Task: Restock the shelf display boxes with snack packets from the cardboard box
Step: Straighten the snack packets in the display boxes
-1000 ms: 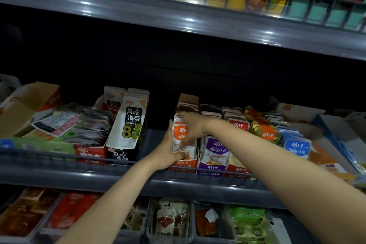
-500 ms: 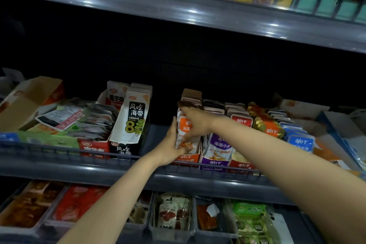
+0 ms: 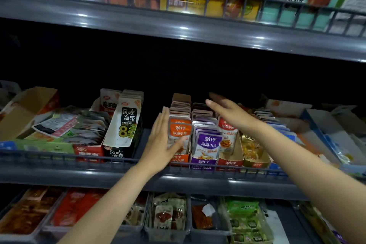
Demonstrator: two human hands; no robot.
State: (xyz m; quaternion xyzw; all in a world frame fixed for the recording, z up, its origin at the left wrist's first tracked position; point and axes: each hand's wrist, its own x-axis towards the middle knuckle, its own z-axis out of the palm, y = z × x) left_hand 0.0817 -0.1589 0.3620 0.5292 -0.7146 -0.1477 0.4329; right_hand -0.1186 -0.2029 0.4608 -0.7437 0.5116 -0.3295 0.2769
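Note:
On the middle shelf stand narrow display boxes packed with upright snack packets: an orange box [image 3: 179, 159], a purple box [image 3: 204, 161], a red box [image 3: 230, 162] and a gold box [image 3: 255, 162]. My left hand [image 3: 161, 140] lies flat and open against the left side of the orange packets [image 3: 180, 129], its thumb across the front packet. My right hand [image 3: 229, 113] hovers open, fingers spread, above the rear of the purple and red rows, holding nothing. No cardboard supply box is in view.
A black-and-white seaweed box [image 3: 126, 123] stands left of a gap beside the orange box. Loose packets fill a red-and-green carton [image 3: 79, 149] further left. A wire rail [image 3: 59, 156] edges the shelf. Bins of snacks [image 3: 168, 218] sit on the shelf below.
Both hands have let go of the orange packets. My right hand lifted and moved right over the back rows, opening flat. My left hand flattened against the orange stack's side.

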